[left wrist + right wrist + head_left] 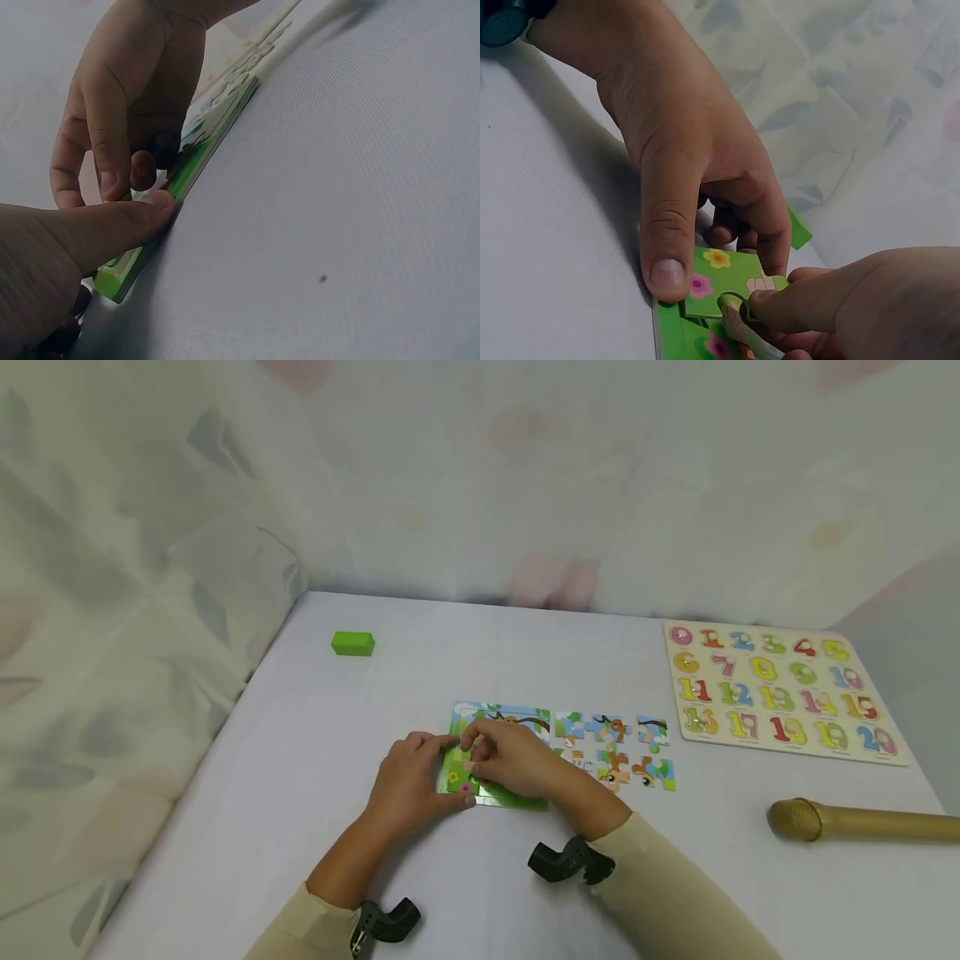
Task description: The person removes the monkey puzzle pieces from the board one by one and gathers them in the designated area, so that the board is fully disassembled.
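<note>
A green picture puzzle board (pixel 534 804) lies on the white table, its left part between both hands. My left hand (pixel 407 781) holds the board's left side, thumb along the near edge and index finger at the far side. In the right wrist view, that thumb (pixel 667 274) sits beside a green piece with flowers (pixel 718 261). My right hand (pixel 517 760) reaches over the board and pinches a puzzle piece (pixel 760 284) with thumb and fingers, which partly hide it. In the left wrist view, the right hand (pixel 135 97) comes down from above, close to the left thumb (pixel 142 215).
Several loose puzzle pieces (pixel 612 727) lie right of the board. A wooden number board (pixel 750 683) is at the back right, with a gold microphone (pixel 862 823) nearer. At the back left sits a green block (pixel 352 643). Patterned cloth (pixel 450 485) hangs behind the table.
</note>
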Demonstrator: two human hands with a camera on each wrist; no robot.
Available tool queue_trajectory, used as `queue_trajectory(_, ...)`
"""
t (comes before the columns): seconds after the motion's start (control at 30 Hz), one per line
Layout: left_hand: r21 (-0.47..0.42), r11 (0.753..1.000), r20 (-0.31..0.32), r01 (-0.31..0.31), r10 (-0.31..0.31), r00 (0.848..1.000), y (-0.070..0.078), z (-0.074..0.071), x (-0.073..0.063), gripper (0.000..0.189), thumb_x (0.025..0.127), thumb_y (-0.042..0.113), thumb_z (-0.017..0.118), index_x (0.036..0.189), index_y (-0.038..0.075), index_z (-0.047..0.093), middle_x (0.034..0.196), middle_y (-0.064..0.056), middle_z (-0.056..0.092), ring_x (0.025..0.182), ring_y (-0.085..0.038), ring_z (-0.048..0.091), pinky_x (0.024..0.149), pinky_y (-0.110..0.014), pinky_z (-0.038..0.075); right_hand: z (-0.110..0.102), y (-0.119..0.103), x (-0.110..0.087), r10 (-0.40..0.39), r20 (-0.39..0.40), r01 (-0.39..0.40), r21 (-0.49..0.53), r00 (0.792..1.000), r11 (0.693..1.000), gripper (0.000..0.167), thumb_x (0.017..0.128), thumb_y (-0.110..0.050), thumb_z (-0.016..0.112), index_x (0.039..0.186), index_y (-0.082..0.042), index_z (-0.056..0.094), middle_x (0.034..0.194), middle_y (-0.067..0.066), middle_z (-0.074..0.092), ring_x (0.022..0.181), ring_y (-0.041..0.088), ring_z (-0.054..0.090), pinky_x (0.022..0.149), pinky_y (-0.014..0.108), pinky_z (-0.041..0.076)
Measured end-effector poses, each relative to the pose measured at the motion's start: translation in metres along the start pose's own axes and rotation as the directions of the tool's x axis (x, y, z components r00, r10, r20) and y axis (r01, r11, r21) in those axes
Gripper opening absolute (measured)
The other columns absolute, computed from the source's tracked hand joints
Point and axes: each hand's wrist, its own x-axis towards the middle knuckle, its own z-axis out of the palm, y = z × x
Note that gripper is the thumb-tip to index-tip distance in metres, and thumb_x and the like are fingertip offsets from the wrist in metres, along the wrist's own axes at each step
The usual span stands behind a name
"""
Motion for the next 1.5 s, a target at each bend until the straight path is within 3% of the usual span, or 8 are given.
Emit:
queue_trajectory(0.43,-0.006,1.000,0.024,0.005,-0.005,1.000,0.002,0.001,0.001,0.084,0.072,0.044,0.100,0.143,0.015,0.066,0.130,-0.008,0.061,0.120,-0.034,0.056,0.101,-0.053,0.046,-0.011,-0.004,-0.006,0.066,-0.038,-0.064,0.050,0.997,0.997,0.018,0.104,-0.014,0.070,0.119,-0.019,0.063,0.095,0.000,0.068,0.055,0.016,0.055,0.043,0.031,0.046)
queue_trajectory(0.77,0.009,1.000,0.037,0.024,-0.024,0.999,0.003,-0.003,0.000,0.084,0.073,0.043,0.100,0.143,0.013,0.065,0.131,-0.009,0.061,0.119,-0.034,0.056,0.098,-0.051,0.048,-0.026,0.000,-0.016,0.003,-0.061,0.001,0.056,0.998,0.998,0.019,0.102,-0.009,0.066,0.120,-0.014,0.062,0.097,0.003,0.066,0.071,0.023,0.065,0.064,0.034,0.053)
queue_trajectory(0.93,0.016,0.999,0.053,0.039,-0.040,0.998,0.004,-0.003,-0.001,0.085,0.073,0.044,0.100,0.144,0.013,0.064,0.133,-0.010,0.060,0.121,-0.034,0.056,0.099,-0.051,0.048,-0.034,0.006,-0.025,0.009,-0.075,-0.003,0.081,0.997,0.997,0.020,0.103,-0.009,0.066,0.122,-0.013,0.062,0.100,0.005,0.066,0.078,0.028,0.070,0.068,0.036,0.055)
queue_trajectory(1.17,0.009,0.999,0.062,0.051,-0.051,0.997,0.003,-0.005,0.001,0.088,0.073,0.045,0.099,0.146,0.013,0.063,0.137,-0.011,0.059,0.124,-0.035,0.054,0.103,-0.052,0.046,-0.045,0.017,-0.042,0.031,-0.135,-0.027,0.036,0.990,0.999,0.020,0.101,-0.012,0.069,0.120,-0.016,0.065,0.100,0.001,0.067,0.073,0.020,0.057,0.067,0.032,0.047)
queue_trajectory(1.5,0.019,0.998,0.073,0.060,-0.061,0.995,0.002,-0.002,0.003,0.089,0.072,0.045,0.100,0.147,0.013,0.062,0.139,-0.012,0.059,0.125,-0.036,0.054,0.103,-0.053,0.047,-0.057,0.030,-0.063,0.067,-0.174,-0.064,0.018,0.982,0.998,0.020,0.102,-0.011,0.068,0.122,-0.014,0.065,0.101,0.002,0.066,0.080,0.021,0.056,0.069,0.032,0.047)
